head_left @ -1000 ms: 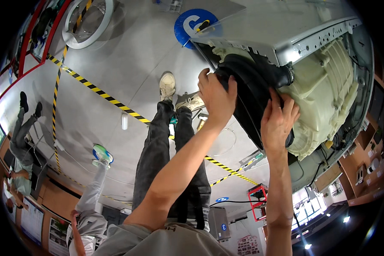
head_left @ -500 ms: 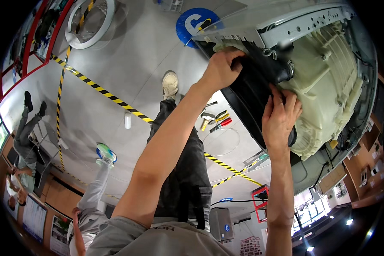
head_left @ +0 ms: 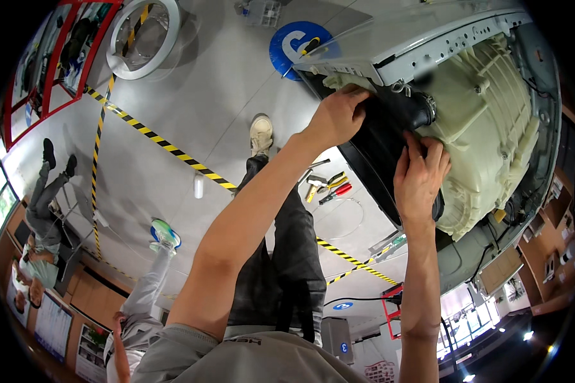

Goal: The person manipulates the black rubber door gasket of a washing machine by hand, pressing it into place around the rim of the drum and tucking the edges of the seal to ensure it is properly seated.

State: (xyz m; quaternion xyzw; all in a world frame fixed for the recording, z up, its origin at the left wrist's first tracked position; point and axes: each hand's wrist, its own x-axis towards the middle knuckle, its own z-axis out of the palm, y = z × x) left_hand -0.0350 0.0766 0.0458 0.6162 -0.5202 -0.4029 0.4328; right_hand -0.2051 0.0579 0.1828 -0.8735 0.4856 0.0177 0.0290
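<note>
Higher than a second ago is the left hand (head_left: pixel 338 119). Within the metal cabinet (head_left: pixel 415 32), the pale tub (head_left: pixel 485 127) already bears the black gasket (head_left: pixel 382 156). The right hand (head_left: pixel 420 175) lies spread on it; the left curls at its upper edge, grip and full seating too hidden to tell.

At upper right, a metal rail (head_left: pixel 453 46) blocks above the black rubber part (head_left: pixel 378 156); left of upper centre, the floor (head_left: pixel 227 80) is free.
</note>
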